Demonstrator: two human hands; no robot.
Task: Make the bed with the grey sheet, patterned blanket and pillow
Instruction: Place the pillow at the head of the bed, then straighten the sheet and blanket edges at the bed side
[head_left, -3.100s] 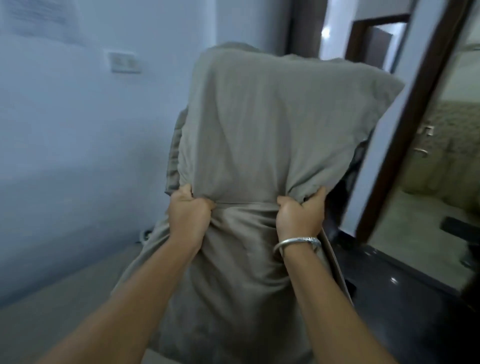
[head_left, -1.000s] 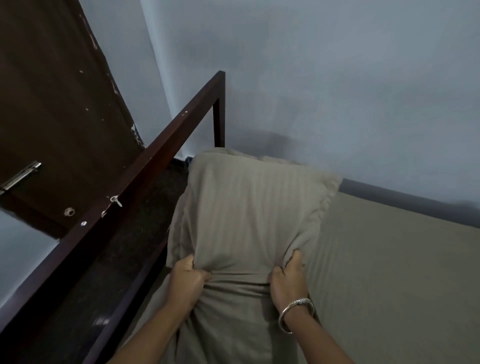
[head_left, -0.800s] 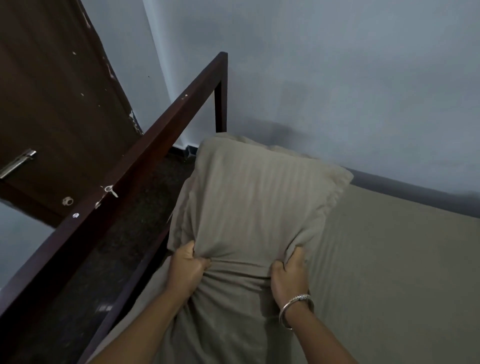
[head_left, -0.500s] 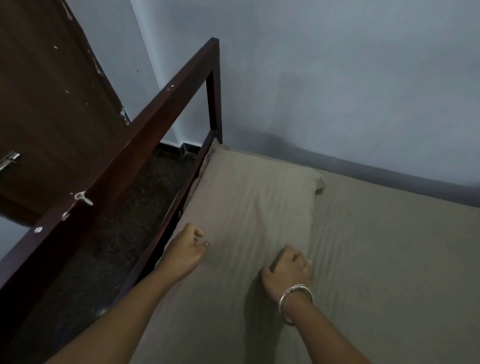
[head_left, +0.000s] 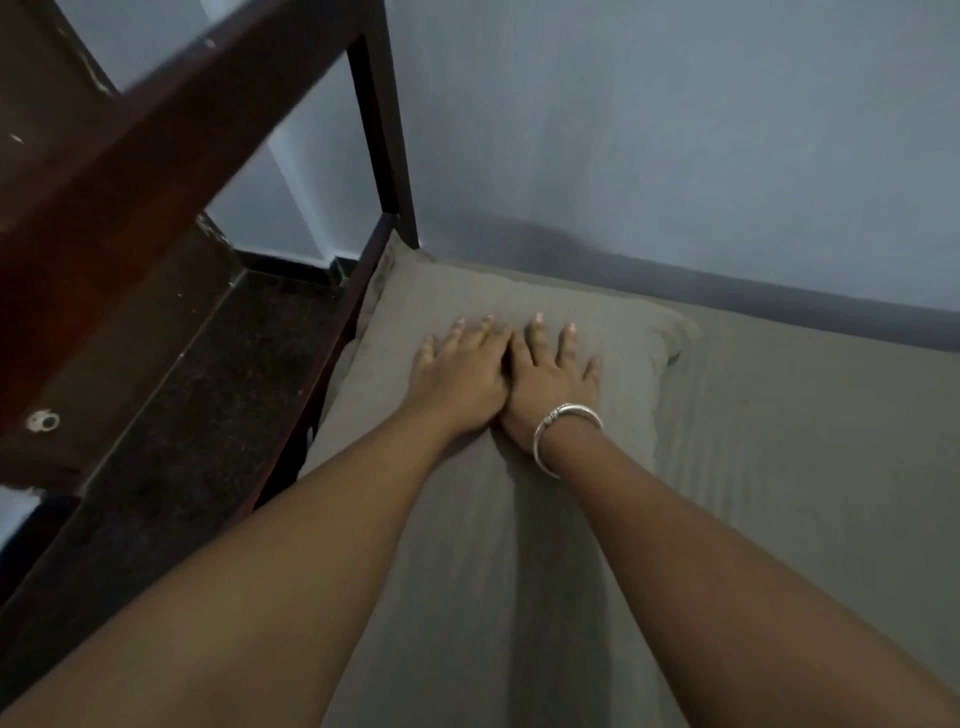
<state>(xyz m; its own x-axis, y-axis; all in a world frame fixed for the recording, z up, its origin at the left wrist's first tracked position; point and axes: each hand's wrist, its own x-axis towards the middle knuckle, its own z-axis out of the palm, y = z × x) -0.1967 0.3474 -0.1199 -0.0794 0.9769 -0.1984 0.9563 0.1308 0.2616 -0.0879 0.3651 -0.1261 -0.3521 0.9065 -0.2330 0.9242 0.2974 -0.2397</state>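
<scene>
The grey striped pillow (head_left: 628, 338) lies flat at the head of the bed, in the corner by the wall and the headboard. It rests on the grey sheet (head_left: 779, 467), which covers the mattress. My left hand (head_left: 457, 369) and my right hand (head_left: 550, 374) press on the pillow's middle, side by side and touching, fingers straight and spread. A silver bangle circles my right wrist. The patterned blanket is not in view.
A dark wooden headboard frame (head_left: 171, 124) runs along the left side of the bed, its post (head_left: 384, 145) in the corner. Behind it lie dark floor (head_left: 208, 405) and a brown door (head_left: 47, 93). A pale blue wall (head_left: 675, 130) borders the bed's far side.
I gripped the pillow upright by its lower end, then laid it flat by the headboard and let go. Both hands have since slid forward and now press flat on its middle.
</scene>
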